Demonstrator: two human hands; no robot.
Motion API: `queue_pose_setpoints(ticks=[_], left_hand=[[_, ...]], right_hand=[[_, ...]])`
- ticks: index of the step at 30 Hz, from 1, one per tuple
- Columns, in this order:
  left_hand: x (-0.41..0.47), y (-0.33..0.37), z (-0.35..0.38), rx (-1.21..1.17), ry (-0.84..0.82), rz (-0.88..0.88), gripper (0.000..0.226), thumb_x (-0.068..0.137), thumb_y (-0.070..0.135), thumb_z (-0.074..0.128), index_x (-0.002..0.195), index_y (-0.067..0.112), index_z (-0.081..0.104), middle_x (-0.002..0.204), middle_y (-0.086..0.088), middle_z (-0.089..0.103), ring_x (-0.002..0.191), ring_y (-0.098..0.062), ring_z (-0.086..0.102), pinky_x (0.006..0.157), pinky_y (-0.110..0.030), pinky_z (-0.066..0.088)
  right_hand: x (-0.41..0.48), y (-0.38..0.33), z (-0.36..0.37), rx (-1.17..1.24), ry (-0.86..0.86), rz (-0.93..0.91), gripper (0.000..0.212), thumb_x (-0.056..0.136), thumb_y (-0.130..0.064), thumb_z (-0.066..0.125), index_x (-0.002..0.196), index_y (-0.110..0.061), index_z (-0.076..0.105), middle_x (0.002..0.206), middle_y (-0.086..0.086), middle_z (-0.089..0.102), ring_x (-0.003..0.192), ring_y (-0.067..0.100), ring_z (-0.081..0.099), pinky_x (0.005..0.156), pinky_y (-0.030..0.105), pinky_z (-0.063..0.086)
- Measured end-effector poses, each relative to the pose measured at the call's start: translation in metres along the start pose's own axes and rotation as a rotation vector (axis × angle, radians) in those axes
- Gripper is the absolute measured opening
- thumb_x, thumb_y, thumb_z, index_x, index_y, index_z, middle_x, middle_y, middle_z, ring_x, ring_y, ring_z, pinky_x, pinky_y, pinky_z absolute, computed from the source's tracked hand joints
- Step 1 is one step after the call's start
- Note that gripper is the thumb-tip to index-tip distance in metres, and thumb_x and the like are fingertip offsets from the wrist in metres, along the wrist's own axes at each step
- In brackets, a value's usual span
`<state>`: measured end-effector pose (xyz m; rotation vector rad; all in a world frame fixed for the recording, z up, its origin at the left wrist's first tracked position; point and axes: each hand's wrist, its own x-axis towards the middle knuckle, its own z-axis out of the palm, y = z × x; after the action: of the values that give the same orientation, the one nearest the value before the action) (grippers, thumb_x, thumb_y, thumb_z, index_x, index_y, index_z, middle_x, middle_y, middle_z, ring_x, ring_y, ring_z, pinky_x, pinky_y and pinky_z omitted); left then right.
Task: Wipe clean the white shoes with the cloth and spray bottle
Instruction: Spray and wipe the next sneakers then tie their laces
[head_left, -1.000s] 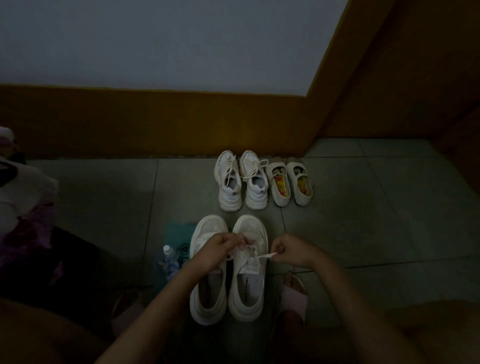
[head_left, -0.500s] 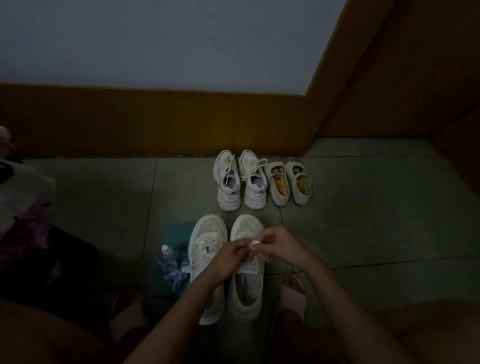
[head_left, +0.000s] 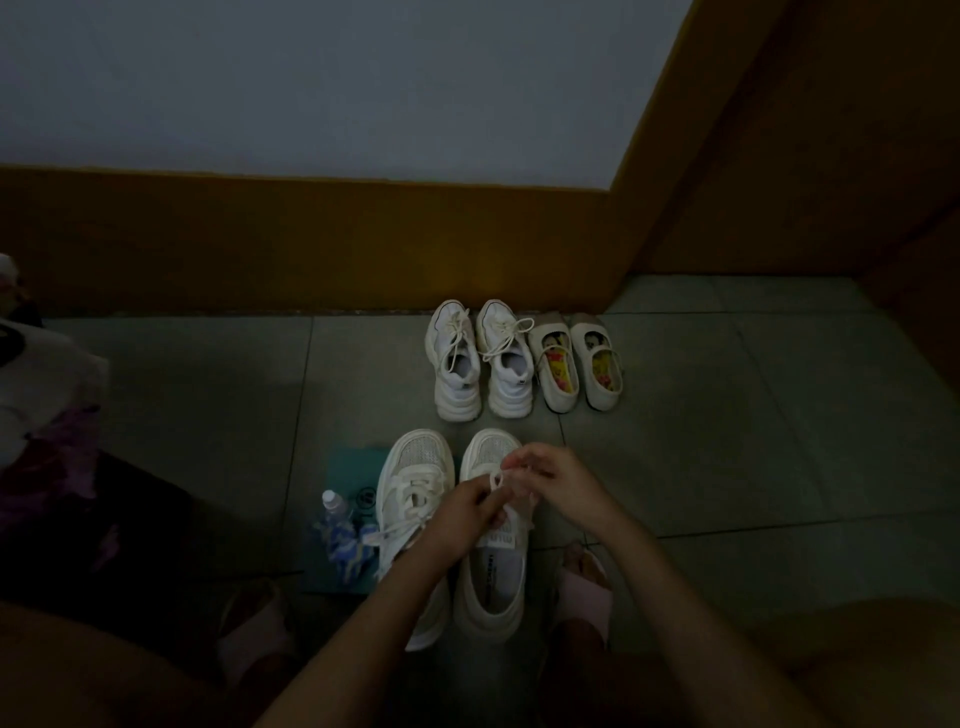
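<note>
A pair of white sneakers stands on the floor tiles in front of me, the left sneaker (head_left: 410, 499) with loose laces and the right sneaker (head_left: 493, 577) under my hands. My left hand (head_left: 462, 512) pinches the right sneaker's white lace (head_left: 497, 479). My right hand (head_left: 558, 483) holds the same lace from the other side, over the shoe's toe. A small clear spray bottle (head_left: 334, 506) stands left of the sneakers, with a blue and white cloth (head_left: 345, 545) lying beside it on a teal mat (head_left: 353, 467).
Against the brown baseboard stand another pair of white laced sneakers (head_left: 480, 364) and a pair of white strap shoes (head_left: 576, 366) with colourful insoles. My feet wear pink slippers (head_left: 584, 587). A pile of clothes (head_left: 41, 395) lies far left. A wooden door frame (head_left: 670, 156) rises at right.
My hands came together from apart over the right sneaker, and they have moved up toward its toe, drawing the lace into a small loop between them.
</note>
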<state>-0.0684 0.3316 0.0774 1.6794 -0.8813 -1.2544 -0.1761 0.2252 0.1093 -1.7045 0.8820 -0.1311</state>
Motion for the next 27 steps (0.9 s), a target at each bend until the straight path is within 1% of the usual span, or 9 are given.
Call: queue_pose_setpoints(ticks=[3, 7, 11, 15, 17, 19, 23, 25, 27], left_hand=[[0.001, 0.001, -0.001, 0.018, 0.01, -0.019, 0.031, 0.098, 0.026, 0.043, 0.07, 0.016, 0.052, 0.061, 0.003, 0.053, 0.048, 0.005, 0.048, 0.055, -0.011, 0.038], [0.001, 0.004, -0.002, -0.023, -0.005, -0.029, 0.033, 0.098, 0.024, 0.041, 0.068, 0.018, 0.052, 0.064, 0.001, 0.055, 0.048, 0.007, 0.05, 0.055, -0.008, 0.039], [-0.002, 0.007, -0.006, -0.052, -0.056, -0.058, 0.033, 0.098, 0.026, 0.042, 0.069, 0.018, 0.056, 0.065, 0.003, 0.058, 0.051, 0.007, 0.052, 0.059, -0.01, 0.041], [-0.005, 0.009, -0.011, -0.185, -0.06, -0.081, 0.032, 0.097, 0.02, 0.044, 0.071, 0.017, 0.061, 0.057, 0.009, 0.063, 0.056, 0.004, 0.057, 0.059, -0.012, 0.045], [-0.007, 0.009, -0.015, -0.237, -0.016, -0.1, 0.028, 0.096, 0.02, 0.047, 0.076, 0.014, 0.065, 0.061, 0.007, 0.067, 0.06, -0.001, 0.062, 0.059, -0.014, 0.049], [-0.007, 0.006, -0.017, -0.255, 0.032, -0.118, 0.026, 0.095, 0.021, 0.049, 0.078, 0.013, 0.067, 0.065, 0.004, 0.068, 0.062, -0.005, 0.063, 0.061, -0.017, 0.05], [-0.004, 0.009, -0.011, -0.235, 0.056, -0.15, 0.035, 0.095, 0.015, 0.05, 0.061, 0.015, 0.058, 0.043, 0.01, 0.058, 0.043, 0.005, 0.053, 0.047, -0.01, 0.041], [-0.003, 0.011, -0.011, -0.286, 0.056, -0.199, 0.029, 0.093, 0.016, 0.052, 0.066, 0.012, 0.063, 0.049, 0.007, 0.063, 0.047, 0.002, 0.058, 0.048, -0.01, 0.044], [-0.001, 0.009, -0.014, -0.338, 0.022, -0.248, 0.022, 0.092, 0.021, 0.055, 0.081, 0.008, 0.069, 0.067, -0.002, 0.07, 0.062, -0.008, 0.065, 0.056, -0.015, 0.049]], right_hand=[[-0.002, 0.001, -0.003, -0.15, -0.085, -0.051, 0.028, 0.082, 0.004, 0.061, 0.08, -0.025, 0.062, 0.088, -0.002, 0.055, 0.073, -0.001, 0.055, 0.064, 0.01, 0.042], [0.0, 0.004, -0.001, -0.259, -0.107, -0.084, 0.018, 0.076, 0.001, 0.067, 0.087, -0.013, 0.062, 0.082, -0.005, 0.045, 0.069, 0.002, 0.046, 0.063, 0.014, 0.038], [0.001, 0.007, -0.001, -0.314, -0.149, -0.106, 0.017, 0.078, -0.003, 0.067, 0.079, -0.016, 0.057, 0.077, -0.007, 0.044, 0.069, 0.004, 0.046, 0.065, 0.022, 0.04], [0.0, 0.014, -0.002, -0.075, -0.108, -0.044, 0.022, 0.083, -0.003, 0.064, 0.072, -0.018, 0.053, 0.077, -0.001, 0.056, 0.074, 0.01, 0.057, 0.07, 0.024, 0.046], [-0.002, 0.016, -0.004, 0.06, -0.052, 0.033, 0.021, 0.085, -0.001, 0.061, 0.073, -0.017, 0.054, 0.074, -0.001, 0.057, 0.069, 0.01, 0.056, 0.062, 0.018, 0.046], [-0.005, 0.015, -0.003, 0.197, -0.015, 0.14, 0.02, 0.089, 0.0, 0.055, 0.076, -0.014, 0.053, 0.066, -0.003, 0.055, 0.059, 0.007, 0.05, 0.05, 0.014, 0.04], [-0.004, 0.01, 0.001, 0.33, 0.009, 0.192, 0.016, 0.091, -0.003, 0.053, 0.078, -0.012, 0.057, 0.048, -0.011, 0.057, 0.044, -0.002, 0.05, 0.047, 0.017, 0.037], [-0.003, 0.006, 0.0, 0.311, -0.009, 0.155, 0.016, 0.09, -0.003, 0.055, 0.077, -0.012, 0.056, 0.052, -0.01, 0.058, 0.045, -0.002, 0.051, 0.047, 0.017, 0.037], [-0.005, 0.005, 0.001, 0.239, -0.04, 0.106, 0.016, 0.087, -0.003, 0.06, 0.076, -0.014, 0.056, 0.061, -0.008, 0.061, 0.049, -0.002, 0.054, 0.047, 0.016, 0.039]])
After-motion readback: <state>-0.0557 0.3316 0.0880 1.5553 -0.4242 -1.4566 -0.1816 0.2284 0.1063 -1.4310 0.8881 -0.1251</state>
